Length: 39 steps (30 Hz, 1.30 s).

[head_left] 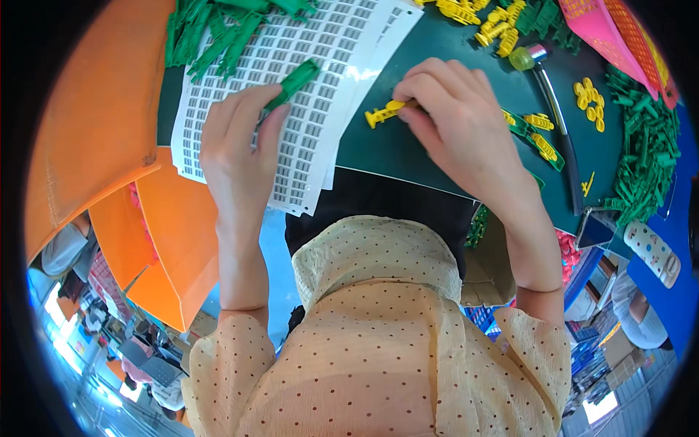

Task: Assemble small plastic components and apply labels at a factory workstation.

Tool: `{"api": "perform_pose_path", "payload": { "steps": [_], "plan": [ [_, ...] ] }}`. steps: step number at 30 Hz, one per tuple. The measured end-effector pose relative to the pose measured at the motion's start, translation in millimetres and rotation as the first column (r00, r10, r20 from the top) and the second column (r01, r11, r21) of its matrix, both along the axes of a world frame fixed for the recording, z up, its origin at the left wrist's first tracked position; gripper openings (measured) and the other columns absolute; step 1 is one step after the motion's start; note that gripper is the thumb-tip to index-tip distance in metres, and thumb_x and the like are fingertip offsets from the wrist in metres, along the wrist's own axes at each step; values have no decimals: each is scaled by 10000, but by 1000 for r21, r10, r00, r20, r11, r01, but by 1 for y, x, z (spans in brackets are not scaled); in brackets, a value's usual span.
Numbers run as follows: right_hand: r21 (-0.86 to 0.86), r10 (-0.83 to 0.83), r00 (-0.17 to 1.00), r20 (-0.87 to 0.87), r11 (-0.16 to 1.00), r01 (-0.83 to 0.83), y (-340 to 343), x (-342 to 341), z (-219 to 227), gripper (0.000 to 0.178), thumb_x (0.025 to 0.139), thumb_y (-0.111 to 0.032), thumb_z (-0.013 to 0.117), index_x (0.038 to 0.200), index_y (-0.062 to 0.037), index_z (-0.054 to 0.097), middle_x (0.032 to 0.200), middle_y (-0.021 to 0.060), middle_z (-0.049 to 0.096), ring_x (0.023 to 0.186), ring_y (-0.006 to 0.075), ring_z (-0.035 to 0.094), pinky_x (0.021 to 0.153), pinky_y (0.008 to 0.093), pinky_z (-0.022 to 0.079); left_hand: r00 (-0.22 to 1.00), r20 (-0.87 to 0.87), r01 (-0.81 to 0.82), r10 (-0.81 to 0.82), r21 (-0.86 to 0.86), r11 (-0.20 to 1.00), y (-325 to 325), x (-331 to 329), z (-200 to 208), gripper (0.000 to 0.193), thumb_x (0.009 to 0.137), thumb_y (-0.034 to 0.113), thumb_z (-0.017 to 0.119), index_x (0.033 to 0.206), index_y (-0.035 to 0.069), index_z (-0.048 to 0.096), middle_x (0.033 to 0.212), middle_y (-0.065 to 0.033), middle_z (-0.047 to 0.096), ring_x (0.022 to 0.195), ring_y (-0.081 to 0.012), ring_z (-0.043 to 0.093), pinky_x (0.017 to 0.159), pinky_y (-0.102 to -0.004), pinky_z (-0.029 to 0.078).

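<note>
My left hand (244,135) is closed on one end of a long green plastic part (297,81), held above white sheets (302,156) printed with rows of small grey labels. Between the thumb and fingers of my right hand (455,109) is a small yellow plastic piece (384,113) with a ribbed stem, over the dark green table. The two parts are apart. To the right of my right hand lie green parts with yellow pieces set in them (545,146).
Green parts (218,36) are heaped on the sheets, with more green pieces (644,146) at right. Yellow pieces (499,29) lie at the back, yellow rings (590,102) further right. A hammer (553,95), pink basket (604,33) and phone-like case (652,253) are at right; an orange bin (167,240) stands left.
</note>
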State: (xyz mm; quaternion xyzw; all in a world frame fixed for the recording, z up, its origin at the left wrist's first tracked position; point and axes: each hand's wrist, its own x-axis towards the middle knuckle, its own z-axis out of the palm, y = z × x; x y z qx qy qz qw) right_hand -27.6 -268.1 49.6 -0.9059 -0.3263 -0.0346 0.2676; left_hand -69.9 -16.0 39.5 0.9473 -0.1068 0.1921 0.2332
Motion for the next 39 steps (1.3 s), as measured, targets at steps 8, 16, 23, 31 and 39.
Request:
{"api": "perform_pose_path", "payload": {
  "steps": [8, 16, 23, 31, 39],
  "plan": [
    [15, 64, 991, 116, 998, -66, 6, -4, 4, 223, 785, -24, 723, 981, -85, 636, 935, 22, 603, 885, 228, 596, 769, 342, 437, 994, -59, -104, 93, -241, 965, -4, -19, 11, 226, 808, -24, 754, 1020, 12, 684, 964, -90, 691, 855, -212, 638, 760, -309, 504],
    [368, 184, 909, -373, 929, -37, -4, -63, 11, 203, 807, 24, 719, 965, -28, 603, 966, 111, 644, 843, 297, 638, 724, 366, 527, 999, -38, 24, -38, -314, 949, -17, -21, 8, 271, 782, -52, 751, 1032, 25, 683, 987, -93, 694, 888, -246, 642, 788, -327, 500],
    [361, -71, 957, -280, 916, 173, -11, -41, -5, 222, 809, 66, 726, 968, -13, 594, 1022, 112, 665, 790, 192, 643, 671, 287, 532, 991, -38, 121, -128, -152, 981, -35, -15, 4, 289, 755, -43, 752, 1022, 46, 688, 943, -72, 693, 871, -262, 606, 753, -360, 483],
    [411, -120, 964, -239, 887, 212, -26, -38, -2, 217, 810, 66, 740, 969, -15, 617, 1034, 94, 660, 831, 127, 598, 688, 234, 483, 959, -116, 230, -259, -215, 949, -69, -18, 2, 359, 722, 45, 799, 1061, 78, 687, 994, -45, 694, 926, -259, 587, 827, -361, 461],
    [330, -80, 994, -79, 938, 102, -22, -35, -2, 269, 732, 54, 772, 955, -39, 652, 1010, 83, 667, 890, 241, 615, 776, 322, 480, 958, -151, 192, -245, -301, 934, -50, -22, -1, 429, 700, 53, 836, 1102, 68, 686, 1030, -40, 705, 970, -233, 583, 862, -341, 462]
  ]
}}
